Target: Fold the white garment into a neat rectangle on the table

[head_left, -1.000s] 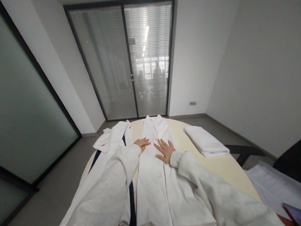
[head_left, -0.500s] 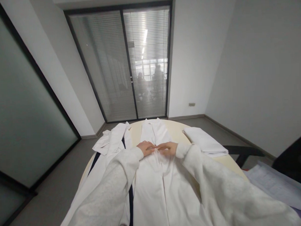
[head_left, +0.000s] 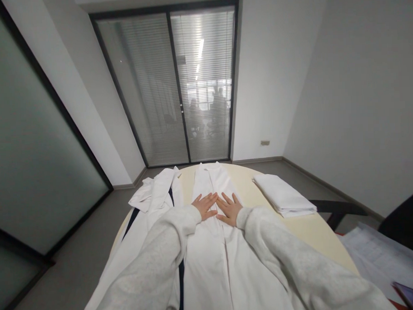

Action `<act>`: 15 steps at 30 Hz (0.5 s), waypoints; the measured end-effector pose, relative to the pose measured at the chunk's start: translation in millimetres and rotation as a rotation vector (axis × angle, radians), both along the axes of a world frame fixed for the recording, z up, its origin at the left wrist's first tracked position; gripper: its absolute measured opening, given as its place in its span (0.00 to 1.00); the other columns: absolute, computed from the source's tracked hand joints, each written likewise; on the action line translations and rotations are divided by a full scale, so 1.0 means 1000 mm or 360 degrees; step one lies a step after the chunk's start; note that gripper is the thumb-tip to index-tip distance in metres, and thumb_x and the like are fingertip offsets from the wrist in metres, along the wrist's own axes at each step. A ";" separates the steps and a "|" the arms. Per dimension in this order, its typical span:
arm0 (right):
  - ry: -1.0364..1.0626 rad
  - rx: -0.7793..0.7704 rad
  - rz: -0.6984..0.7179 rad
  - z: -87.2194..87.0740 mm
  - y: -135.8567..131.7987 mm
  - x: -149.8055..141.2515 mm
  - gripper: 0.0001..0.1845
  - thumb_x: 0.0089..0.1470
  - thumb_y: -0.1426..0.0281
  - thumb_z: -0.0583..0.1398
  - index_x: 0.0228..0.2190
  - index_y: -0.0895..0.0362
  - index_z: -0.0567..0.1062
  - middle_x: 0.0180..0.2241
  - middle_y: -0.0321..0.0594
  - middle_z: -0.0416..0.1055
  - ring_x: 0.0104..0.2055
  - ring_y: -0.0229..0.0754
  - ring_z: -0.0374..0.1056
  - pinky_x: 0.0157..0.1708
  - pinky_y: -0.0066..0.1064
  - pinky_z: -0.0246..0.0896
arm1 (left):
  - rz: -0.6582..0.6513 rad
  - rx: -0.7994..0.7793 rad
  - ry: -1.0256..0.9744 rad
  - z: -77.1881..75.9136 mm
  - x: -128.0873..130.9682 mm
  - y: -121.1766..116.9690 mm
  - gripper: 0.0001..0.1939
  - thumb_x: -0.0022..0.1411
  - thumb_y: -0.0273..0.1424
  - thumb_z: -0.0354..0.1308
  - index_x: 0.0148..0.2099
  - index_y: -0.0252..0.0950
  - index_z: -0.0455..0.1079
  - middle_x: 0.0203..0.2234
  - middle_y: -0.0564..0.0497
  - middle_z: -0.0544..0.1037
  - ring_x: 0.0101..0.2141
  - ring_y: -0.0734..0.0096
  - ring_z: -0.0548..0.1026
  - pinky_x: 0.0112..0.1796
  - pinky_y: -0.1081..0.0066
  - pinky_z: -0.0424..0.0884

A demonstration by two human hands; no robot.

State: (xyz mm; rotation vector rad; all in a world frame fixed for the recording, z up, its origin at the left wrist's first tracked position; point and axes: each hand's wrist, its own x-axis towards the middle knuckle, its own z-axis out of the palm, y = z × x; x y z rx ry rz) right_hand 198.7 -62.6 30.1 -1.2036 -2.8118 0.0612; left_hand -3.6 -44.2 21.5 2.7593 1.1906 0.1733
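A long white garment (head_left: 210, 263), which looks like a coat with a front seam down its middle, lies spread along the table (head_left: 248, 183). My left hand (head_left: 204, 205) rests flat on its upper part, fingers spread. Beside it my right hand (head_left: 229, 209) also lies flat on the cloth, fingers apart. The fingertips of both hands meet near the centre seam, and neither hand grips anything. My grey sleeves cover parts of the garment's sides.
More white clothing (head_left: 153, 195) with dark navy strips lies along the table's left side. A folded white cloth (head_left: 284, 197) sits at the right. Beyond that edge are a black chair (head_left: 407, 225) and papers (head_left: 382, 253). A glazed door (head_left: 204, 91) with blinds stands behind.
Both hands, earlier held together with fingers bent over the garment's middle, have flattened and spread onto the cloth. My right forearm has come inward, and the garment's right side lies flatter.
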 end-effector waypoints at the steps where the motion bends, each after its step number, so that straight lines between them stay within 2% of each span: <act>1: -0.0004 -0.0012 -0.0012 0.001 0.000 0.001 0.41 0.52 0.45 0.38 0.60 0.56 0.38 0.62 0.43 0.35 0.62 0.59 0.27 0.52 0.63 0.21 | 0.0016 0.0000 0.0006 0.000 -0.001 0.000 0.34 0.61 0.50 0.37 0.64 0.46 0.31 0.62 0.52 0.41 0.60 0.64 0.40 0.56 0.52 0.39; 6: -0.0015 -0.0032 -0.0019 -0.006 -0.011 0.017 0.40 0.52 0.46 0.41 0.60 0.53 0.41 0.62 0.41 0.33 0.62 0.56 0.28 0.54 0.58 0.23 | 0.0037 -0.0024 0.0018 -0.003 -0.003 0.002 0.34 0.61 0.51 0.36 0.64 0.45 0.32 0.62 0.53 0.41 0.60 0.64 0.40 0.56 0.51 0.38; 10: 0.0043 -0.0065 0.0091 -0.012 -0.032 0.043 0.40 0.50 0.44 0.45 0.59 0.48 0.44 0.62 0.38 0.33 0.62 0.53 0.26 0.56 0.54 0.22 | 0.0029 -0.0042 0.0006 -0.003 -0.004 0.002 0.34 0.61 0.51 0.36 0.64 0.46 0.32 0.62 0.53 0.41 0.60 0.65 0.39 0.56 0.53 0.37; 13: 0.0105 -0.0222 0.0219 -0.008 -0.040 0.061 0.45 0.42 0.42 0.52 0.58 0.45 0.48 0.62 0.37 0.34 0.62 0.54 0.26 0.56 0.54 0.21 | 0.0026 -0.0067 -0.0008 -0.002 -0.004 0.001 0.33 0.61 0.50 0.37 0.64 0.46 0.32 0.62 0.53 0.40 0.60 0.65 0.39 0.56 0.53 0.37; 15: 0.0211 -0.0330 0.0245 -0.002 -0.041 0.066 0.46 0.39 0.43 0.56 0.57 0.45 0.53 0.61 0.39 0.39 0.62 0.54 0.30 0.56 0.54 0.25 | 0.0019 -0.0087 -0.0063 -0.001 -0.005 0.001 0.33 0.60 0.50 0.39 0.64 0.48 0.35 0.62 0.54 0.42 0.60 0.65 0.41 0.56 0.52 0.39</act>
